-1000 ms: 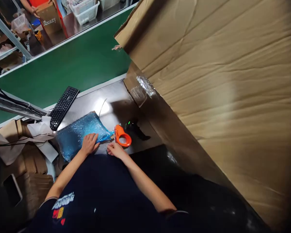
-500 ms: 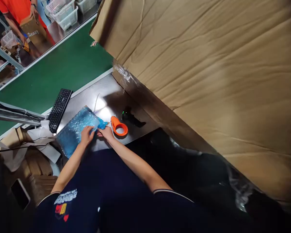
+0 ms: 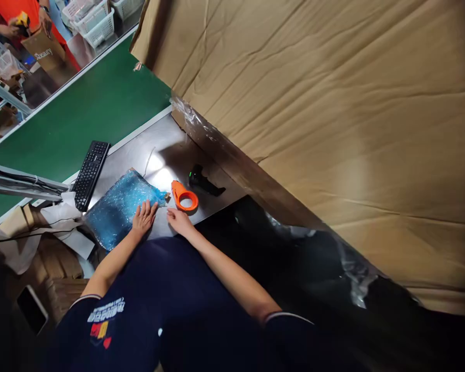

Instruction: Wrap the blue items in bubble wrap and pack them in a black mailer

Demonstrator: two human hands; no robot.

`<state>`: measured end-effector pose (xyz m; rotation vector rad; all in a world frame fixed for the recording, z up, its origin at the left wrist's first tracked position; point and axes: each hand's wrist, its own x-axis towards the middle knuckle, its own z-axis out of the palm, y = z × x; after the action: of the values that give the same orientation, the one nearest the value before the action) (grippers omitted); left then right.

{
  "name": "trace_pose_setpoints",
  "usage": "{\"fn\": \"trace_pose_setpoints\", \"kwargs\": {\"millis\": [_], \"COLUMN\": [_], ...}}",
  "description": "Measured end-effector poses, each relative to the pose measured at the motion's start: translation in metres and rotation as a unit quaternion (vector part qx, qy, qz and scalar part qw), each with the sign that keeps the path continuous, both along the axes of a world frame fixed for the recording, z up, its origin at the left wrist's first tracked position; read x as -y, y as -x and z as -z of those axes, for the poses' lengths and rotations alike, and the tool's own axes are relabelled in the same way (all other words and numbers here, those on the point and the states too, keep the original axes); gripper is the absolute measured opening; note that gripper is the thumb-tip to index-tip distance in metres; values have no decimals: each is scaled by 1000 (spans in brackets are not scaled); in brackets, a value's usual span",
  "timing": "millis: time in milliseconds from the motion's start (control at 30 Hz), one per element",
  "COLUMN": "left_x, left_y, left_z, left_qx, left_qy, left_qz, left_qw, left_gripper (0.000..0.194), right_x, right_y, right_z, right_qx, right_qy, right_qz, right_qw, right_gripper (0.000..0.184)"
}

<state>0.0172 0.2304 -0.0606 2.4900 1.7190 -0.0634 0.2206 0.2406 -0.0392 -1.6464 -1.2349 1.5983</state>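
A blue bubble-wrap parcel (image 3: 116, 206) lies on the steel table (image 3: 166, 150) near its front edge. My left hand (image 3: 143, 217) rests flat on the parcel's right end, fingers spread. Just right of it, my right hand (image 3: 178, 221) lies on the table at the parcel's corner, fingers loosely curled with nothing seen in them. An orange tape dispenser (image 3: 184, 195) sits a little beyond my right hand. A black handheld scanner (image 3: 203, 182) with a green light lies past the dispenser.
A huge cardboard box (image 3: 333, 124) fills the right side, over the table's right edge. A black keyboard (image 3: 87, 173) lies at the left by a green conveyor belt (image 3: 81, 103). Cardboard and paper (image 3: 42, 243) pile at the lower left. Another person with a box (image 3: 42, 46) stands beyond.
My left hand has flattened on the parcel's end. My right hand has come off the parcel's corner and back toward me. The view has shifted slightly.
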Motion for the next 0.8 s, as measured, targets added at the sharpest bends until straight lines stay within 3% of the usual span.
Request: {"fn": "trace_pose_setpoints", "kwargs": {"millis": [100, 167, 233, 333, 433, 500, 567, 700, 800], "left_x": [1, 0, -5, -18, -34, -44, -52, -56, -53], "left_y": [-10, -12, -10, -4, -3, -7, -14, -28, -37], "left_z": [-20, -37, -52, -71, -91, -111, -138, -202, -240], "left_qx": [65, 123, 207, 334, 394, 421, 447, 461, 462], "left_qy": [-9, -33, -45, -20, 22, 59, 110, 177, 160], "left_qz": [-70, -115, -144, -182, -209, -176, -87, 104, 147], "left_qw": [995, 985, 967, 925, 895, 888, 883, 864, 860], "left_gripper": [54, 45, 34, 27, 31, 45, 51, 33, 24], "right_x": [9, -1, -17, -30, -15, 5, 23, 39, 43], "right_y": [-21, -24, -24, -29, -53, -77, -100, -126, -129], "right_z": [-15, -18, -15, -11, -21, -41, -72, -144, -184], "right_qx": [130, 274, 383, 402, 301, 206, 152, 163, 181], "right_qy": [-92, -141, -150, -141, -191, -270, -360, -474, -497], "right_qz": [-3, -19, -69, -117, -114, -149, -204, -261, -286], "right_qw": [987, 951, 909, 897, 927, 929, 898, 825, 799], "right_gripper": [39, 50, 48, 30, 28, 30, 28, 18, 16]}}
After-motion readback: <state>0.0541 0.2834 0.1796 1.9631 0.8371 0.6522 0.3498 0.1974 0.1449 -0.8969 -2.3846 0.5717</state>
